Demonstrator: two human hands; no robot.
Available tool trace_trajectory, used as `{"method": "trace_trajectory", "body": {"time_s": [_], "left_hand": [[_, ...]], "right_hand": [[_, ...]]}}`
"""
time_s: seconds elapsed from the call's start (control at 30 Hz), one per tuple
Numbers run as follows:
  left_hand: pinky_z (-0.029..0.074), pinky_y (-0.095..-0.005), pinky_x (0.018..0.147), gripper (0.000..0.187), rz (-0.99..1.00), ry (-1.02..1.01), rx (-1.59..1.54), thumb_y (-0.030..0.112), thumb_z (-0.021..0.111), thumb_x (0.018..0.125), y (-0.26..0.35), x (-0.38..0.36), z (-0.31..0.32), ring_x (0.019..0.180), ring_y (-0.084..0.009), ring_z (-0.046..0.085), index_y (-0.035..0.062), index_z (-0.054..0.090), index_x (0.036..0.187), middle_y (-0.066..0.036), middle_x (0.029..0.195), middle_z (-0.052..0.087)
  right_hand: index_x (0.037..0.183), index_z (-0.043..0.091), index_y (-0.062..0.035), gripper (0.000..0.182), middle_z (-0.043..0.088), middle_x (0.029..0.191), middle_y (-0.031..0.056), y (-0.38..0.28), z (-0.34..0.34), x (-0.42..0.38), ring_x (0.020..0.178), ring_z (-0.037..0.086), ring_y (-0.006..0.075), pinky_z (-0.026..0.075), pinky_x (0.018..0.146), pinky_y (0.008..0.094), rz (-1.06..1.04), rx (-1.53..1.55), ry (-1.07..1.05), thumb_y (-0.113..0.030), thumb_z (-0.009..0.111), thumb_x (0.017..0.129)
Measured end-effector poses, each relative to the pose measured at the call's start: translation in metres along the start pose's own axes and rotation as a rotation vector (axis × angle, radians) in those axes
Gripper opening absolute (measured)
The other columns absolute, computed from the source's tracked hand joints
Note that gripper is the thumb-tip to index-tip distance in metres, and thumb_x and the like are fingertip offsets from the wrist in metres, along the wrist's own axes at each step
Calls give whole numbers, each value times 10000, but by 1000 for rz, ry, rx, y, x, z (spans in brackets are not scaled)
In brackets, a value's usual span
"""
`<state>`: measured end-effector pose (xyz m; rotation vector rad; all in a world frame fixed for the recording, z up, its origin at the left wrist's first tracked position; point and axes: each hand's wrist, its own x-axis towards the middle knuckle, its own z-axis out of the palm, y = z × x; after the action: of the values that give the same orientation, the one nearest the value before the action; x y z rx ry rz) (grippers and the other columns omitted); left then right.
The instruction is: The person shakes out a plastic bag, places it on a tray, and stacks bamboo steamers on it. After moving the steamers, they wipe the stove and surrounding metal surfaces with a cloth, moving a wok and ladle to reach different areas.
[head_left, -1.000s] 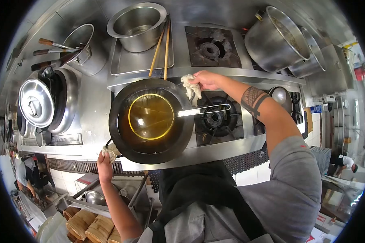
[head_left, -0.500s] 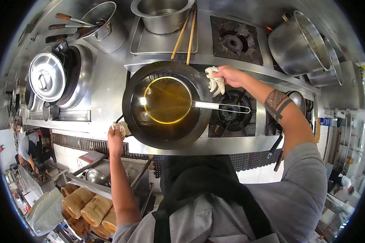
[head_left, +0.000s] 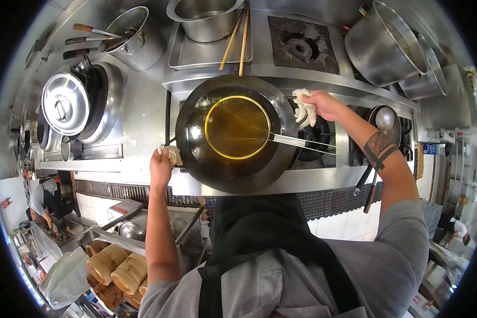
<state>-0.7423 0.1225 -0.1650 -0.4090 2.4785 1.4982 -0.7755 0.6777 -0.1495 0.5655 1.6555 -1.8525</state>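
A big dark wok (head_left: pixel 233 179) hangs between my two hands over the stove's front, partly covering a burner on its right. Golden-brown oil (head_left: pixel 236 124) lies in it. A round metal strainer (head_left: pixel 287 139) rests inside, its long wire handle reaching out over the right rim. My left hand (head_left: pixel 161 169) is closed around a folded whitish cloth (head_left: pixel 173 155) at the wok's left handle. On the opposite side, my right hand (head_left: pixel 325 103) grips the other handle through a second whitish cloth (head_left: pixel 303 108). Both handles are mostly hidden by the cloths.
Behind the wok are a steel pot (head_left: pixel 204 24), long chopsticks (head_left: pixel 242 42) and a back burner (head_left: pixel 302 49). Large pots (head_left: pixel 384 50) stand back right; a ladle (head_left: pixel 385 121) lies below them. At left are a utensil bucket (head_left: pixel 130 42) and a lid (head_left: pixel 63 103). Bamboo steamers (head_left: pixel 108 262) sit lower left.
Both hands have carried the wok to the right, with the strainer and oil still in it. It now covers more of the front burner.
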Motion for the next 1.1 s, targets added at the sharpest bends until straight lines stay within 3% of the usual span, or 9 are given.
{"method": "trace_trajectory", "body": {"time_s": [0.13, 0.27, 0.4, 0.5, 0.67, 0.87, 1.1], "left_hand": [[514, -329, 727, 268, 71, -42, 39, 183, 511, 1086, 19, -3, 12, 800, -153, 614, -56, 631, 1064, -113, 906, 690], [469, -292, 616, 310, 92, -110, 81, 244, 499, 1098, 43, -6, 35, 714, -99, 564, -34, 634, 1078, -52, 851, 647], [503, -322, 724, 314, 163, -190, 94, 222, 502, 1091, 73, -9, 63, 805, -140, 612, -59, 639, 1108, -88, 904, 684], [516, -415, 842, 361, 197, -202, 153, 249, 529, 1065, 94, -9, 86, 888, -334, 688, -94, 638, 1100, -247, 954, 715], [514, -425, 851, 362, 266, -229, 256, 251, 529, 1063, 141, 0, 120, 917, -356, 697, -87, 653, 1098, -255, 980, 718], [516, -461, 862, 395, 385, -174, 407, 296, 548, 1051, 217, 29, 159, 960, -448, 695, -73, 675, 1109, -294, 993, 722], [518, -447, 846, 395, 392, -194, 423, 289, 568, 1039, 298, 86, 201, 956, -400, 709, -81, 672, 1129, -264, 991, 736]], "right_hand": [[1327, 593, -55, 323, 682, 1222, 75, 20, -29, -23, 1100, 683, 224, 535, 983, 409, -29, 94, 37, -214, 609, 1046], [1296, 594, -14, 329, 687, 1179, 80, 25, -52, -71, 1069, 682, 221, 541, 948, 409, -52, 81, 96, -230, 619, 1048], [1267, 599, 11, 319, 687, 1149, 99, 33, -80, -115, 1027, 689, 224, 543, 936, 404, -50, 160, 140, -221, 619, 1049], [1260, 616, 5, 316, 705, 1145, 95, 38, -102, -143, 1016, 703, 216, 549, 926, 393, -72, 168, 193, -233, 613, 1051], [1248, 625, -5, 307, 717, 1132, 88, 38, -133, -187, 992, 717, 200, 565, 888, 363, -115, 178, 318, -239, 611, 1050], [1213, 623, 9, 294, 708, 1101, 94, 23, -166, -217, 1001, 715, 230, 558, 905, 364, -213, 274, 389, -234, 614, 1046], [1206, 628, 5, 293, 701, 1125, 97, 8, -213, -204, 1021, 700, 240, 535, 959, 404, -284, 366, 418, -215, 648, 1013]]}}
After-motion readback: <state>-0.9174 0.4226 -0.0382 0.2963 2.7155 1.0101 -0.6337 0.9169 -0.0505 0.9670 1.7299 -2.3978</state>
